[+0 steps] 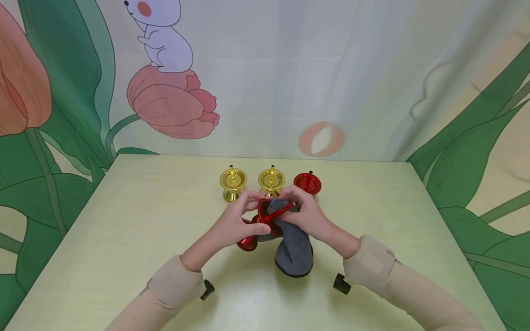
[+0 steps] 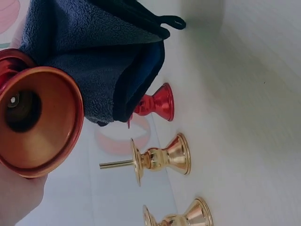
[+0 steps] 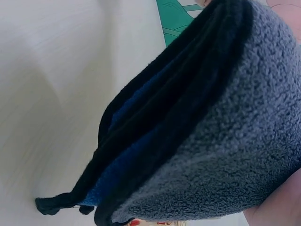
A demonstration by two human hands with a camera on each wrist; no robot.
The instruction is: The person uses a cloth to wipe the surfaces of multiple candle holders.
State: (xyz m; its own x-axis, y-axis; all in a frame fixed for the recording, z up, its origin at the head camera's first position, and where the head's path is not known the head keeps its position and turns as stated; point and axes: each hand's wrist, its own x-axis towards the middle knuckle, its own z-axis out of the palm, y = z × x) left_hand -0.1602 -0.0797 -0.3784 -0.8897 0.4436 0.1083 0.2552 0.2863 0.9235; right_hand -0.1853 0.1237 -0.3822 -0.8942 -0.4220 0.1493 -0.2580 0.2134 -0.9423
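Note:
My left hand (image 1: 236,224) grips a red metal candlestick (image 1: 248,242), tilted above the table so its hollow base (image 2: 61,141) faces the left wrist camera. A grey cloth (image 1: 295,253) with a dark border hangs from my right hand (image 1: 309,215), whose fingers pinch it against the candlestick's dish and spike. Part of the dish lies hidden under the cloth. Folds of the cloth (image 3: 235,155) fill most of the right wrist view, showing a blue inner side and a small loop.
Behind the hands stand two gold candlesticks (image 1: 233,180) and one red candlestick (image 1: 308,183) in a row on the pale table (image 1: 136,220). A printed curtain (image 1: 265,92) with flowers and a white animal hangs at the table's far edge.

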